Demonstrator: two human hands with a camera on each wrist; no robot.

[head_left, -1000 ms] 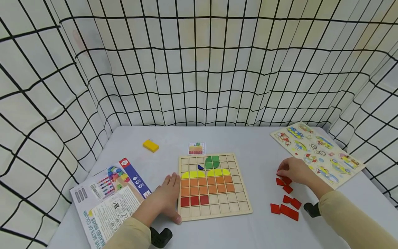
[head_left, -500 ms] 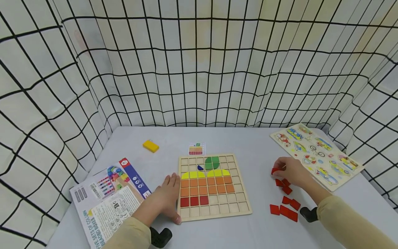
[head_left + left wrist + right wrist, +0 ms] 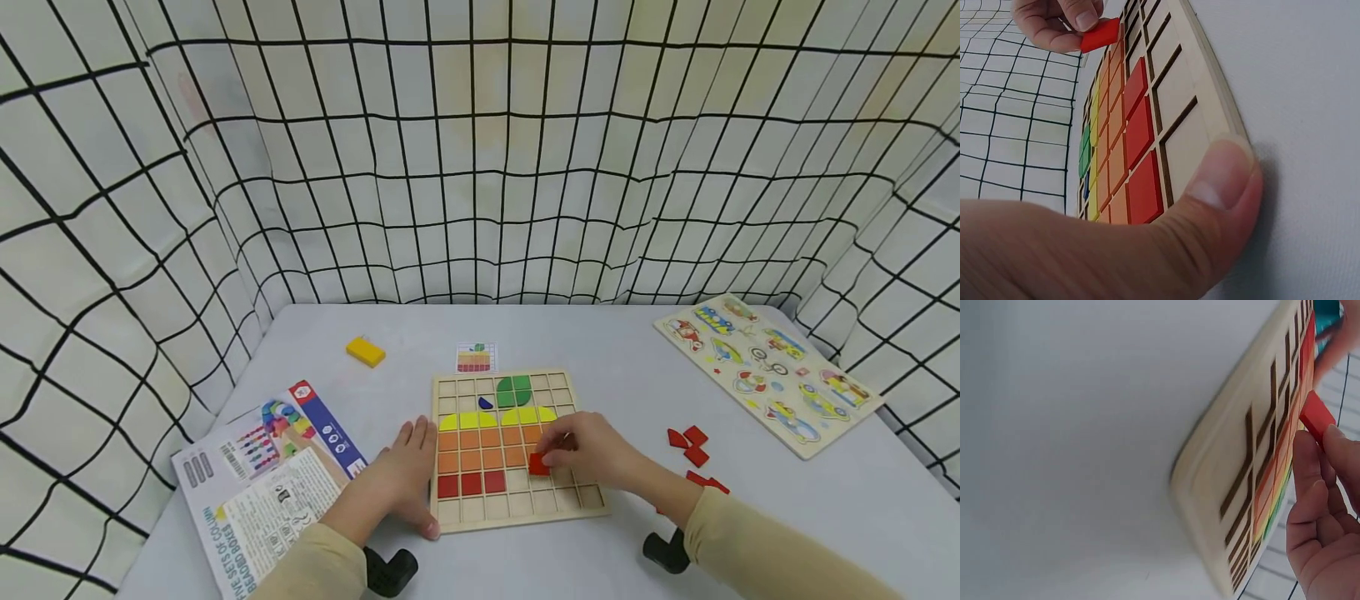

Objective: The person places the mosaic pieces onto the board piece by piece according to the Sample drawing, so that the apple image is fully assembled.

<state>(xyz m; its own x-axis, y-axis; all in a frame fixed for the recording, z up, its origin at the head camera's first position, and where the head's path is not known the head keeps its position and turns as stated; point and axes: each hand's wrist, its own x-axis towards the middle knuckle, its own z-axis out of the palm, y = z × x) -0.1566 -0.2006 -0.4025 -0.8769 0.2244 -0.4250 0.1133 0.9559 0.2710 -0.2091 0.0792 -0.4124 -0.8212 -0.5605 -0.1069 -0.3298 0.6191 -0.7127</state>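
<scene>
A wooden grid board [image 3: 588, 498] lies mid-table, part filled with green, blue, yellow, orange and red tiles; three red tiles [image 3: 471, 483] sit at the left of one row. My right hand [image 3: 592, 454] pinches a red square tile [image 3: 538, 465] between thumb and fingers, above the board's right half. In the right wrist view the pinched tile [image 3: 1317, 416] is tilted, apart from the board. My left hand [image 3: 408, 475] rests along the board's left edge with fingers straight, its thumb [image 3: 1222, 175] touching the rim in the left wrist view.
Several loose red tiles [image 3: 696, 456] lie to the right, some hidden by the right forearm. A picture puzzle board [image 3: 772, 375] is at far right, a printed box [image 3: 262, 483] at left. Behind the grid board are a small pattern card [image 3: 476, 357] and a yellow block [image 3: 365, 352].
My right hand has moved left from the loose red tiles to above the grid board, carrying one red tile. The left hand stays at the board's edge.
</scene>
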